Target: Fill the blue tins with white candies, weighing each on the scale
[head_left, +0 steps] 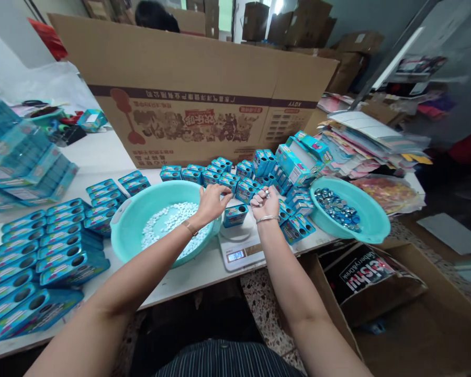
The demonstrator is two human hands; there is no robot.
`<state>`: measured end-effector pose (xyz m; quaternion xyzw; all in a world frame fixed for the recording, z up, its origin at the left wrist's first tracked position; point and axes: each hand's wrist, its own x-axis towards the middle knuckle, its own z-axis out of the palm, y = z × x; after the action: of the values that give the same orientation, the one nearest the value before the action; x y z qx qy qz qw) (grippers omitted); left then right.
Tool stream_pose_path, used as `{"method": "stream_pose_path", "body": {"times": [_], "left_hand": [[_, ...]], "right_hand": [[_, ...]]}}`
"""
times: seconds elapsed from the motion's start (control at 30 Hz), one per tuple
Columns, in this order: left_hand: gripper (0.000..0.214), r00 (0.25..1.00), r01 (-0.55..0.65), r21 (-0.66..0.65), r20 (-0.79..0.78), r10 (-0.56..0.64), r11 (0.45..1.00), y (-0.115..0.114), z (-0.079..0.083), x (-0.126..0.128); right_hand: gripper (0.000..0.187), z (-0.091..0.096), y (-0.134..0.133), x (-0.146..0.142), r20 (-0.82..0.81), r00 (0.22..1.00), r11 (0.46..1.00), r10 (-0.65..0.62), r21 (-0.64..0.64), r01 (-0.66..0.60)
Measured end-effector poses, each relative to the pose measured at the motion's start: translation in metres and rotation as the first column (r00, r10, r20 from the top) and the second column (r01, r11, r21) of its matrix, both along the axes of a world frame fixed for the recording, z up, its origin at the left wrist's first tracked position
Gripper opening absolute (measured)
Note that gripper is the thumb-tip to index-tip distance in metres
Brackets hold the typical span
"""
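Over the right rim of a turquoise basin [121, 230] is my left hand [212, 203], fingers curled together above a small blue box [235, 215]; what they pinch, if anything, I cannot make out. That box stands on a white digital scale [241, 256] with a lit display. Small white candies [168, 217] lie spread in the basin. Just right of the box, my right hand [264, 203] is closed, palm side up, around a few of these white candies. Bracelets circle both wrists.
Blue boxes with round holes stand in rows at left [68, 256] and behind the scale. A second basin [371, 214] holds shiny blue and silver lids. A large cardboard carton [204, 68] backs the table; an open carton [427, 324] sits lower right. A person's head shows behind.
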<state>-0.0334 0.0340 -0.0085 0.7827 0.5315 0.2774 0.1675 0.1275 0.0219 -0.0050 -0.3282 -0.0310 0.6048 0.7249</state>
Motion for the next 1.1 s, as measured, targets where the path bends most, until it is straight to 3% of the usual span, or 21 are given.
{"method": "stream_pose_path", "body": {"times": [0.2,0.43,0.6,0.83,0.97,1.1], "left_hand": [[0.024,0.999,0.039,-0.007,-0.022,-0.039,0.999,-0.012,0.001,-0.014],[0.059,0.968,0.204,-0.041,-0.140,-0.208,0.978,-0.020,-0.012,-0.001],[0.067,0.957,0.222,-0.069,-0.175,-0.231,0.972,-0.022,-0.017,0.010],[0.051,0.974,0.180,-0.132,-0.113,-0.195,0.975,-0.021,-0.026,0.032],[0.034,0.988,0.143,-0.109,-0.051,-0.149,0.984,-0.019,-0.031,0.035],[0.032,0.989,0.139,-0.100,-0.029,-0.142,0.985,-0.017,-0.034,0.034]], "right_hand": [[0.029,0.003,0.007,-0.011,0.083,0.996,0.999,-0.025,-0.036,0.028],[0.030,-0.001,0.008,-0.011,0.193,0.980,0.998,-0.056,0.019,0.053],[0.032,-0.001,0.008,-0.012,0.218,0.974,0.998,-0.064,0.007,0.064],[0.032,-0.002,0.006,-0.023,0.289,0.951,0.994,-0.108,0.002,0.112],[0.032,-0.005,0.003,-0.028,0.389,0.908,0.988,-0.153,0.044,0.148],[0.034,-0.009,0.002,-0.030,0.441,0.880,0.984,-0.178,0.072,0.163]]}}
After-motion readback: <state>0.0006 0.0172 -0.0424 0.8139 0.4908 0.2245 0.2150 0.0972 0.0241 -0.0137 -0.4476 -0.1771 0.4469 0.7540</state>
